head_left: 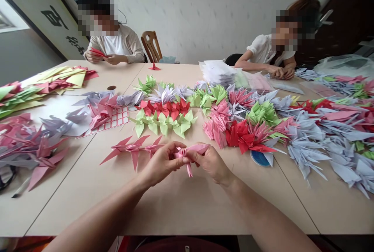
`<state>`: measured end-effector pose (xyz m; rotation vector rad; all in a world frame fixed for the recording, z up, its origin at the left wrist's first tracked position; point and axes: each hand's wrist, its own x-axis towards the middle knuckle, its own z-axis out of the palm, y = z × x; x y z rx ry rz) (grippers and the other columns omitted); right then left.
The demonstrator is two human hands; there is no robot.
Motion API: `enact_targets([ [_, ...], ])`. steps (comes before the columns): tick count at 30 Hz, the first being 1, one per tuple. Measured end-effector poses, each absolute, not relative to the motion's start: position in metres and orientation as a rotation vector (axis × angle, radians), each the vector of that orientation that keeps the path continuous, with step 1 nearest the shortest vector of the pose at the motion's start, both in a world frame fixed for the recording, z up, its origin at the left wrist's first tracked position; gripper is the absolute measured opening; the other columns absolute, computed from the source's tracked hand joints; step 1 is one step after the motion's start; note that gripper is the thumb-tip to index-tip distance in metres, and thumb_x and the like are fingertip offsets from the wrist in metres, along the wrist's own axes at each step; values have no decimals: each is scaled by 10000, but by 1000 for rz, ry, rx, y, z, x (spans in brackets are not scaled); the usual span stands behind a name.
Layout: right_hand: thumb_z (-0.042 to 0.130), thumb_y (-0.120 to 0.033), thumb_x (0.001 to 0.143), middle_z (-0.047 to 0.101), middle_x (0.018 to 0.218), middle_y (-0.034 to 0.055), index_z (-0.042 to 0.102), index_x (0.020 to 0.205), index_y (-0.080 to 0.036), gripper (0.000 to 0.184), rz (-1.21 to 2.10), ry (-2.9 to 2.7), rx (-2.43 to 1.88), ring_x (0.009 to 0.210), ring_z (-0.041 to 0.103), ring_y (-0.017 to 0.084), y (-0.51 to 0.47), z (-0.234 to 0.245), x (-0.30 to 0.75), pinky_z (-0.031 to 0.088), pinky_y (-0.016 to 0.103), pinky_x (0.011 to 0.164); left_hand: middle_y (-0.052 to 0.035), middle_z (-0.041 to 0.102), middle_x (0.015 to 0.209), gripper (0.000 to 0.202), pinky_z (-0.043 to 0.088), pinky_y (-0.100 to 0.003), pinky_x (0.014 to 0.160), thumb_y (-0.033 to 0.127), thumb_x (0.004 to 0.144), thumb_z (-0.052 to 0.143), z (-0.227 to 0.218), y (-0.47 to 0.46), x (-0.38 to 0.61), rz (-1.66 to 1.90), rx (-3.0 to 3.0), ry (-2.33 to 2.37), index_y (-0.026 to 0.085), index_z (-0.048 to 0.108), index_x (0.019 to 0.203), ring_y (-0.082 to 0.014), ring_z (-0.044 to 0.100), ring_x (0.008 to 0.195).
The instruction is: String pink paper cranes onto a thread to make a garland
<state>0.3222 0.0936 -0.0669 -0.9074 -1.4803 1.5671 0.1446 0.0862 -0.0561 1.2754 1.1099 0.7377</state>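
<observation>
Between my two hands, just above the table's near half, is a pink folded-paper flower (pixel 189 171) with pointed petals. My left hand (pixel 166 161) pinches its left side between thumb and fingers. On the right side, my right hand (pixel 212 164) grips a long petal near the centre fold. A row of pink paper flowers (pixel 133 148) lies on the table directly left of my left hand. Beyond my hands sit a row of light green paper flowers (pixel 163 124) and a row of red ones (pixel 165 108). My fingers hide part of the held flower.
Heaped paper flowers in grey-blue (pixel 306 147), pink and red cover the right. More pink ones (pixel 43 150) lie left, with flat folded pieces (pixel 64 76) behind. Packed plastic sleeves (pixel 217 73) stand at the back. Two people sit opposite; one holds red paper (pixel 97 52).
</observation>
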Motion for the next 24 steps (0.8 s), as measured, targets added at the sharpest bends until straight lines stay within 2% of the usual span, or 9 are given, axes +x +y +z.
enact_targets([
  [3,529,-404,931,606,609,19,679,749,-144,351,1616,-1391,-851,551,469,94,94,-65,322,302,237,524,38,575,679,446,451,-254,578,453,796,657,-58,86,143,823,1192,1040,199,487,1122,-115,531,587],
  [8,530,-392,937,585,535,-1,656,764,-130,338,1688,-1288,-812,507,451,83,94,-67,323,262,240,517,33,575,659,345,454,-245,576,455,878,553,-58,87,142,907,1147,1021,189,492,1089,-105,537,580],
  [15,576,-396,904,576,536,-8,639,716,-144,320,1670,-1228,-825,521,468,88,94,-67,321,295,226,517,41,563,636,285,441,-227,557,403,887,565,-60,86,141,929,1086,1006,191,503,1068,-94,521,565],
  [24,582,-366,889,553,527,-9,580,606,-159,351,1524,-1278,-873,521,451,95,92,-66,319,329,223,506,63,558,607,306,420,-213,538,352,844,641,-59,87,143,942,1123,1002,198,488,1060,-88,508,546],
])
